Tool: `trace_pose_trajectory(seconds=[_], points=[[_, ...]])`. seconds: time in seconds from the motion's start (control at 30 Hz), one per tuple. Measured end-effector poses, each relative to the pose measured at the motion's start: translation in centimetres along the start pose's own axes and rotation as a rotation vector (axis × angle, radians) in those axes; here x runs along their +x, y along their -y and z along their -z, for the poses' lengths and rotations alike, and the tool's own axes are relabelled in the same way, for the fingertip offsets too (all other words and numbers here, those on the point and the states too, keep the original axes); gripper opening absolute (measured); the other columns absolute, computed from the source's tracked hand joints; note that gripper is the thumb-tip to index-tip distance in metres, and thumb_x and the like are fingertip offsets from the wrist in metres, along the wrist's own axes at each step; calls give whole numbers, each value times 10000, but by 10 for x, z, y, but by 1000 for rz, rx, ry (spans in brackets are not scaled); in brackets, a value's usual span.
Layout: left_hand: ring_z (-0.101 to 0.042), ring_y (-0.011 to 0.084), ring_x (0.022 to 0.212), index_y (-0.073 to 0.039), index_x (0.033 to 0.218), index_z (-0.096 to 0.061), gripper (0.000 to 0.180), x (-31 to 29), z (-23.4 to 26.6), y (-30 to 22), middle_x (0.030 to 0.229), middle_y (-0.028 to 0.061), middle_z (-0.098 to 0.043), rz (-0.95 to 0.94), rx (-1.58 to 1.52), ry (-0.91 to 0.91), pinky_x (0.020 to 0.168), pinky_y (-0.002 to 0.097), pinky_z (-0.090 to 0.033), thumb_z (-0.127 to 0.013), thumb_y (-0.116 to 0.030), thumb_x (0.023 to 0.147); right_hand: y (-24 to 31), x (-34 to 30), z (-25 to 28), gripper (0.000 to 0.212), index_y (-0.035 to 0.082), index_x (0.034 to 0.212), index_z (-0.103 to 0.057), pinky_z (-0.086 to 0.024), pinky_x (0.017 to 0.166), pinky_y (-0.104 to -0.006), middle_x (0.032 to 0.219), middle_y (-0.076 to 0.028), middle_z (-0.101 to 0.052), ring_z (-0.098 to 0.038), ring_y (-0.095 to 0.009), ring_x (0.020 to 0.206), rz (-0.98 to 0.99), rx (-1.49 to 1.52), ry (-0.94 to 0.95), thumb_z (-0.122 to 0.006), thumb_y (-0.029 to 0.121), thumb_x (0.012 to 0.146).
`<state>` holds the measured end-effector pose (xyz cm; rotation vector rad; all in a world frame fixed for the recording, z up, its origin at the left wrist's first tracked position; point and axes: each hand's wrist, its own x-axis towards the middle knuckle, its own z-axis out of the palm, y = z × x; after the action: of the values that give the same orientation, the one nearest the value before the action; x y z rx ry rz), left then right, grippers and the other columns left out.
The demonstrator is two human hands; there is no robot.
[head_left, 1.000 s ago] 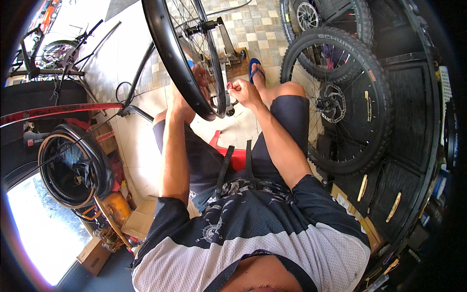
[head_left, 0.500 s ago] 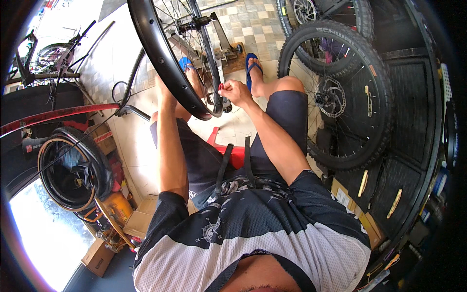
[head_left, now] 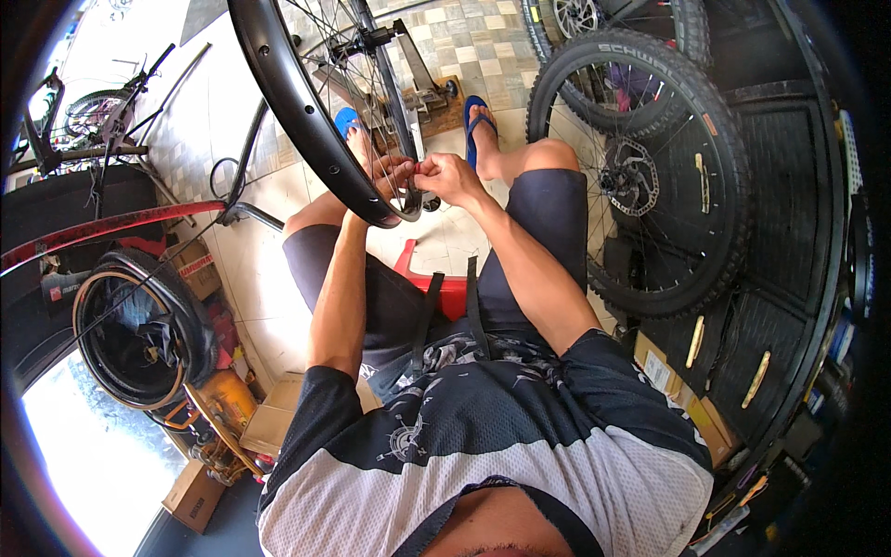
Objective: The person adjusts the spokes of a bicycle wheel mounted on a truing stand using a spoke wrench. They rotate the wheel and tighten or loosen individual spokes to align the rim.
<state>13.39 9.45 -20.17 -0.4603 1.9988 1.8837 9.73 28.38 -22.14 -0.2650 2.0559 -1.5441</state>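
Observation:
A bare black bicycle rim (head_left: 309, 110), laced with spokes, stands upright in a metal truing stand (head_left: 419, 67) between my feet. My right hand (head_left: 449, 179) is closed in a pinch at the rim's near right side, on a small red spoke wrench now mostly covered by fingers. Behind the rim, my left hand (head_left: 393, 173) reaches in among the spokes, its fingertips pinched together and meeting those of my right hand. What the left fingers hold is hidden. The wheel's hub (head_left: 369, 40) sits between the stand's arms.
Wheels with knobbly tyres (head_left: 640, 176) lean at my right against a dark panel. A red stool (head_left: 452, 295) is under me. At left are a red bar (head_left: 111, 221), a wheel with loose tyres (head_left: 130, 339) and cardboard boxes (head_left: 274, 413).
My left hand has come from behind the rim to the spokes, meeting my right hand. The red wrench, plainly seen before, is now mostly covered. My left knee has swung outward.

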Motion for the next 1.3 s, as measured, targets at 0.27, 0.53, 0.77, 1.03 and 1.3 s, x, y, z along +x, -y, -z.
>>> trace_pose_trajectory(seconds=[0.27,0.53,0.77,1.03,1.3], points=[[-662,105,737,-16,1048,-711,446,-5,3,-3,822,25,-705,129,50,-14,632,260,-530,-666,-454,973,21,-11,-2,298,47,900,-717,-544,697,-372,817,-127,-740,-717,-264,756,21,-118,13,-754,320,790],[-614,103,688,-47,985,-719,375,-6,17,8,835,5,-680,204,-14,-4,594,258,-496,-742,-416,922,22,-10,1,244,17,916,-703,-495,635,-313,786,-94,-736,-662,-149,676,36,-166,65,-760,245,852],[-567,102,597,-39,866,-720,368,-9,10,-4,707,12,-642,103,99,1,514,255,-418,-783,-401,880,11,-7,4,228,-6,979,-706,-501,659,-290,836,-90,-748,-659,-111,723,25,1,145,-742,197,880],[-546,110,511,-67,655,-600,334,2,-7,16,576,6,-578,6,282,-198,464,283,-395,-805,-242,852,-7,3,-4,242,-45,1065,-695,-526,729,-283,898,-94,-750,-672,-127,797,1,-70,141,-708,134,903],[-473,118,484,-13,821,-703,388,-10,-7,7,612,23,-544,-21,-11,-274,447,274,-346,-660,-370,966,-8,1,-4,269,-43,1089,-690,-528,728,-280,932,-73,-735,-649,-117,790,-75,361,254,-692,160,914]])
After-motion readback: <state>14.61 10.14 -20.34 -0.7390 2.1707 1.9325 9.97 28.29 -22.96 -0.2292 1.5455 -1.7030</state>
